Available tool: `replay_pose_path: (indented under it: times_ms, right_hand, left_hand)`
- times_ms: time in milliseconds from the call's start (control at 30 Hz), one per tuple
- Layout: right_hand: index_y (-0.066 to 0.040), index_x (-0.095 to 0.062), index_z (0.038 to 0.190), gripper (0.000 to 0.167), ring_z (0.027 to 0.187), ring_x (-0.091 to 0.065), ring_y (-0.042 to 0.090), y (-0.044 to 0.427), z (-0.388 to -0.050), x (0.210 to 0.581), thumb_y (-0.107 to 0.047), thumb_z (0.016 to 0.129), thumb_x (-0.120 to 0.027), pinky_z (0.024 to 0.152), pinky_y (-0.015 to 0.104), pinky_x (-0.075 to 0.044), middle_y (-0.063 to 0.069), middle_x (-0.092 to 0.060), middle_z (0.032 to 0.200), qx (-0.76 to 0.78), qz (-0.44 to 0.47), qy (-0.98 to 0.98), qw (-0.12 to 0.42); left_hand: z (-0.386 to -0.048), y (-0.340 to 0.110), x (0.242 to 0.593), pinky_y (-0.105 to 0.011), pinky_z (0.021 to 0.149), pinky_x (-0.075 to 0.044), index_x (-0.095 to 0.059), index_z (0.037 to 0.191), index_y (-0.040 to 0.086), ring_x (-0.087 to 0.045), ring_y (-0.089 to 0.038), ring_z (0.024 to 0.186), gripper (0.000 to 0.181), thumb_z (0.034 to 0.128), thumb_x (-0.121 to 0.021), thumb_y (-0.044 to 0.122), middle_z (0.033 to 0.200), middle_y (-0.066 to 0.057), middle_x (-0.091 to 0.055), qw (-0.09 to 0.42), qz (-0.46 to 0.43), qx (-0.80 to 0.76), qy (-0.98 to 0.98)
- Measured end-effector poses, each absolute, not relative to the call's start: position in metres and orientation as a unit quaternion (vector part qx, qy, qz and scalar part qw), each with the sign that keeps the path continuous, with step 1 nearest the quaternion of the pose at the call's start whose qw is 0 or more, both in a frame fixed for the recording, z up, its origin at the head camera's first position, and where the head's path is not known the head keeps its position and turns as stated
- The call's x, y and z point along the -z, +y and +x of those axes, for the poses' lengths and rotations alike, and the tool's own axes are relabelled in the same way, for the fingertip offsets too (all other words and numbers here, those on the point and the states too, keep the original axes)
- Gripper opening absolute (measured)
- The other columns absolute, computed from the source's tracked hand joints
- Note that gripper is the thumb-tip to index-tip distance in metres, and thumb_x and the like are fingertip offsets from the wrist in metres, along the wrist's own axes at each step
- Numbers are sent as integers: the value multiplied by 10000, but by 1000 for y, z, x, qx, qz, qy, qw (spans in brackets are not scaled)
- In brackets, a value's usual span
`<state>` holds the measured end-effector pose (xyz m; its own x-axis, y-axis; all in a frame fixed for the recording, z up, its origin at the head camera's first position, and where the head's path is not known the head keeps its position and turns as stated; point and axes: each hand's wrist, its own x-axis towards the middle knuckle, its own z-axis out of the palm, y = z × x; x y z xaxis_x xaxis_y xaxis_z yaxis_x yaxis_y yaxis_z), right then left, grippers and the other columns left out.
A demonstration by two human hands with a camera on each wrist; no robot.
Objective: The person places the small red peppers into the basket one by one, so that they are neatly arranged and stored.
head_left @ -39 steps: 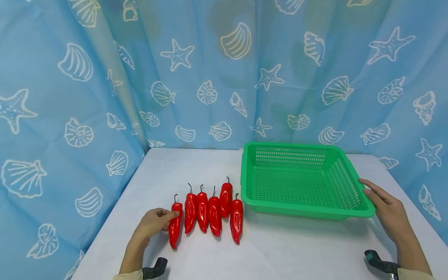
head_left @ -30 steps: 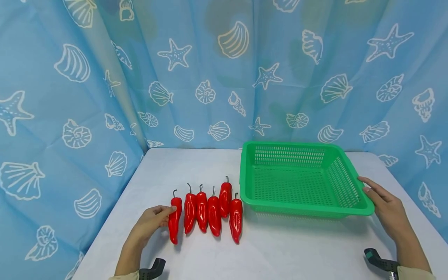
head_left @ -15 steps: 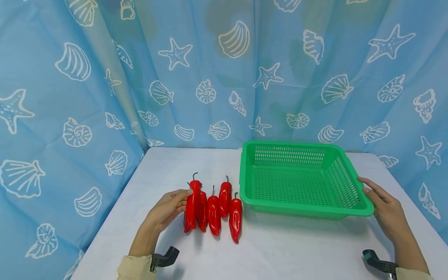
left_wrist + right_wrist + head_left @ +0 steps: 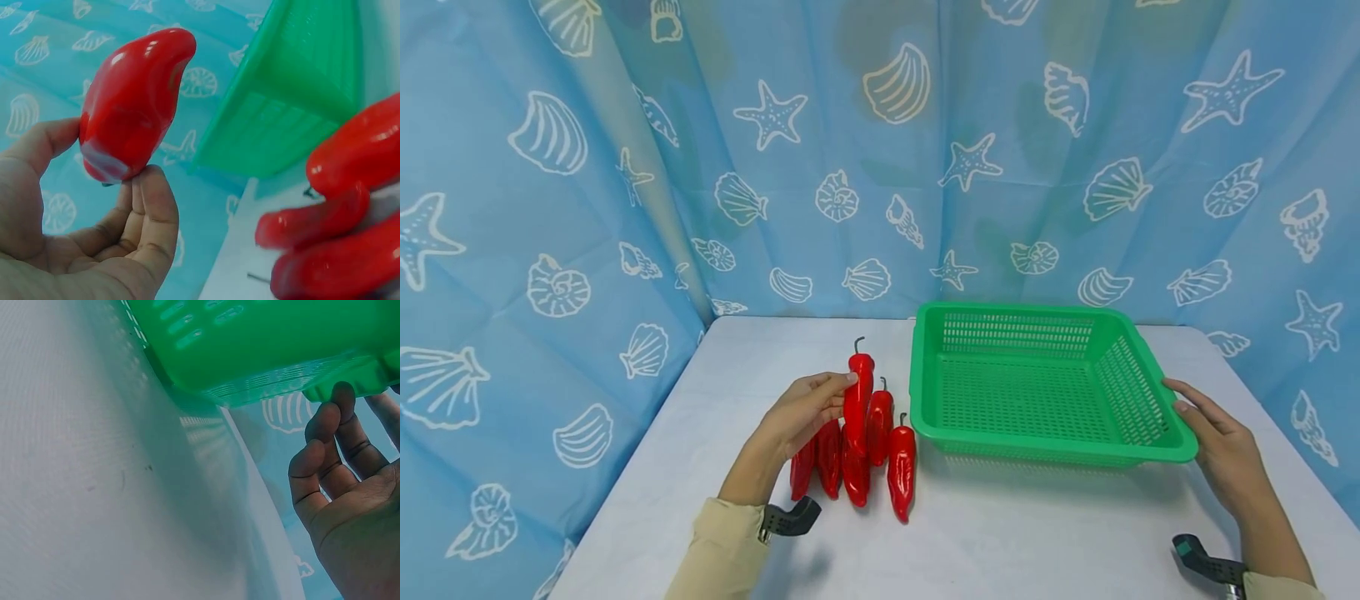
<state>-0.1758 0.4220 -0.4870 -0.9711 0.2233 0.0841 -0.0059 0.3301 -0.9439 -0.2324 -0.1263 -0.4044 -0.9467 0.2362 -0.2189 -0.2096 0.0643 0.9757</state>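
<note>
A red chili pepper [image 4: 858,404] is pinched between the thumb and fingers of my left hand [image 4: 801,412], raised over the other peppers with its stem pointing away from me. In the left wrist view, this pepper [image 4: 134,103] hangs clear of the white table, tip upward in that picture. Several more red peppers [image 4: 901,475] lie in a loose row beneath and beside it, partly hidden. My right hand [image 4: 1228,442] grips the right rim of the green basket [image 4: 1052,450]. Seen from the right wrist, its fingers [image 4: 306,462] curl up at the rim's underside.
The basket, perforated and with nothing inside, stands at the back right of the white table [image 4: 1030,542]. A blue curtain [image 4: 835,100] with shell and starfish prints hangs behind the table and along its left side. Dark wrist cameras [image 4: 790,517] sit on both wrists.
My left hand has lifted the leftmost pepper off the table and carried it right and away from me, over the other peppers. The right hand and basket stay put.
</note>
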Motion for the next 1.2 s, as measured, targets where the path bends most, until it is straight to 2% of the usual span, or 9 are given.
replay_pose_path:
  times_ms: [300,633,967,1200]
  right_hand:
    - [-274,-475,1503,477,857,-619,-35,422,-176,488,-354,1038,-539,690,103,-483,-237,-555,1178,-604,-56,-788,105]
    - [-298,-469,1505,486,854,-615,-39,420,-176,489,-392,1033,-535,678,108,-479,-267,-565,1127,-583,-75,-803,103]
    - [-303,-473,1501,478,818,-642,-22,422,-177,488,-379,1034,-538,676,115,-499,-252,-588,1122,-593,-70,-795,103]
    - [-304,-465,1507,482,857,-616,-44,422,-175,487,-388,1037,-527,675,99,-477,-259,-557,1150,-593,-70,-796,96]
  left_hand:
    - [-247,-94,391,-297,906,-548,-578,1284,4,-661,-248,994,498,917,-715,311,1125,-143,-666,189,40,-703,685]
    - [-262,-55,386,-281,879,-555,-574,1269,-9,-651,-214,949,488,926,-708,310,1080,-114,-659,219,62,-718,657]
    - [-277,-5,376,-370,958,-529,-589,1189,3,-661,-196,872,446,913,-729,324,1000,-96,-650,238,56,-686,685]
    - [-281,29,367,-323,846,-571,-644,1106,39,-686,-201,865,387,897,-746,349,991,-80,-678,234,83,-651,717]
